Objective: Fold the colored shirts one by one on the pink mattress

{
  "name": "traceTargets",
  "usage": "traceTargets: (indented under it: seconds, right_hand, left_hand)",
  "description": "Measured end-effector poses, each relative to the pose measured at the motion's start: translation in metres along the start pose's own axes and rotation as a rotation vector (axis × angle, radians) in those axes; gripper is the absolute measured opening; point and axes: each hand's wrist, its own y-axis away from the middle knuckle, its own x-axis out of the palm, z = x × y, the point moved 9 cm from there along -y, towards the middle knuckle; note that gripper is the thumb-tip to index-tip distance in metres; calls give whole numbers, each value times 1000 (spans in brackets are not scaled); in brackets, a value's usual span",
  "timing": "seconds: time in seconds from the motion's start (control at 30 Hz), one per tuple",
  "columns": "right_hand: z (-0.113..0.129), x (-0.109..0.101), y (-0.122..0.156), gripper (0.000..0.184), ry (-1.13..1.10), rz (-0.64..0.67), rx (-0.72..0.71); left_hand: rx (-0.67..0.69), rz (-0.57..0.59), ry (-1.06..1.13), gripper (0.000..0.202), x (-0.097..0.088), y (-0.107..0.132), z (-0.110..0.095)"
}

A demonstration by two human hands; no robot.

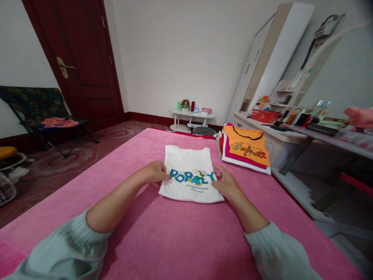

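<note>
A folded white T-shirt (189, 161) with a blue cartoon print lies flat on the pink bed cover (163, 233) in front of me. My left hand (155, 172) pinches its left edge, fingers closed on the cloth. My right hand (224, 182) grips its right edge the same way. To the right of the shirt sits a stack of folded shirts (246, 149), an orange one with a black collar on top, with red and white layers under it.
A white dresser (262, 124) with a red basket and bottles stands right of the bed. A low white table (190, 114) with small items is at the far wall. A dark folding chair (40, 109) and a dark red door (78, 58) are at the left.
</note>
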Motion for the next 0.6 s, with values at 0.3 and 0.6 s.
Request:
traceTargets:
  seconds: [0.3,0.6]
  right_hand:
    - [-9,5,0,58,-62,55,53]
    - [-13,6,-4,54,-3,33,0]
  left_hand:
    - [0,12,-50,16,3,-5,5]
    - [22,-24,-137,13,5,-7,6]
